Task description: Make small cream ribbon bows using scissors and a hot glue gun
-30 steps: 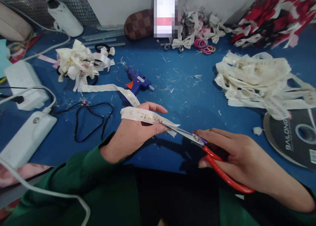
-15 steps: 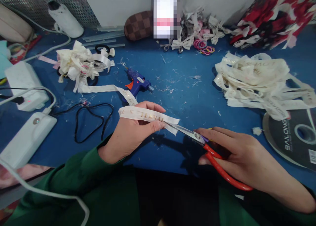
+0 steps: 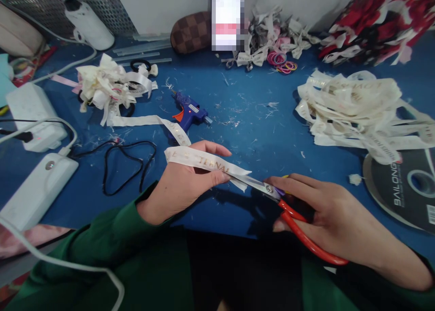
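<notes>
The left hand (image 3: 185, 184) pinches the white ribbon (image 3: 207, 161) above the counter's (image 3: 244, 116) near edge; the right hand (image 3: 326, 216) grips the scissors (image 3: 295, 229), blades at the ribbon; bare counter opens beyond, between the glue gun (image 3: 190, 114) and the ribbon pile (image 3: 353, 107) towards the right edge.

Small craft workplace at a table

This place looks like a small workshop for ribbon craft. On the blue table (image 3: 251, 134) there are a glue gun (image 3: 190, 113), a pile of printed ribbon (image 3: 350, 105), a black spool (image 3: 396, 188), hair bands (image 3: 281, 63) and many bits of thread.
</notes>
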Demonstrator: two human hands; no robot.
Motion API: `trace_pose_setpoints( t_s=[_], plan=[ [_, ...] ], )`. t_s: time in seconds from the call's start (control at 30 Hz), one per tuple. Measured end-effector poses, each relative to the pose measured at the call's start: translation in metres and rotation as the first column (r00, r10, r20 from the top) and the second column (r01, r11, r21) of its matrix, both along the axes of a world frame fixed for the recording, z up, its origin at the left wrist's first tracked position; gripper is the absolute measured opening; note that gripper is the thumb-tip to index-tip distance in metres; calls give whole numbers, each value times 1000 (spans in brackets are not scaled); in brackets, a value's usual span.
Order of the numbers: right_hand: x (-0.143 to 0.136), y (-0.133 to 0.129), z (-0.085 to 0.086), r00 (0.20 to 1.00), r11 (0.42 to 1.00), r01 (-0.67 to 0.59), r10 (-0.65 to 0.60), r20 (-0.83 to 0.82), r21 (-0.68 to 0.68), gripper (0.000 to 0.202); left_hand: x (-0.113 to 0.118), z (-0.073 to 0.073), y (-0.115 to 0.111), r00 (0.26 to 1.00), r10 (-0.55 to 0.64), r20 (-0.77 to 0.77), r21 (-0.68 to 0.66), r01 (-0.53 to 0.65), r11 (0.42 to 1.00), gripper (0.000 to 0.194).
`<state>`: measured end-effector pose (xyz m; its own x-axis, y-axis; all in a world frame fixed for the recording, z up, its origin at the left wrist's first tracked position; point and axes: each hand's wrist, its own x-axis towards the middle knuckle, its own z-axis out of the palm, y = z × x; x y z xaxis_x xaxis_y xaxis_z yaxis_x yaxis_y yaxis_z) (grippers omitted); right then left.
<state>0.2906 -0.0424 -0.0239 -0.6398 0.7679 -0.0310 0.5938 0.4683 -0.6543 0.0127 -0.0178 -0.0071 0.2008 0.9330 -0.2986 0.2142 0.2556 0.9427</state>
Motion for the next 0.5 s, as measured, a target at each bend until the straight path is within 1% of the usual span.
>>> trace_pose_setpoints(
  t_s=[0.17,0.33,0.5],
  plan=[
    [1,-1,1,1000,1000,-4,4,-4,-17,48,1,1,0,1000,3,-19,-8,-3,1000,28],
    [2,0,0,1000,1000,-21,21,-21,-1,45,1,1,1,1000,12,1,-5,-12,1000,29],
    [4,0,-2,999,998,-51,51,-18,20,47,0,0,1,1000,0,-12,25,0,1000,27]
  ],
)
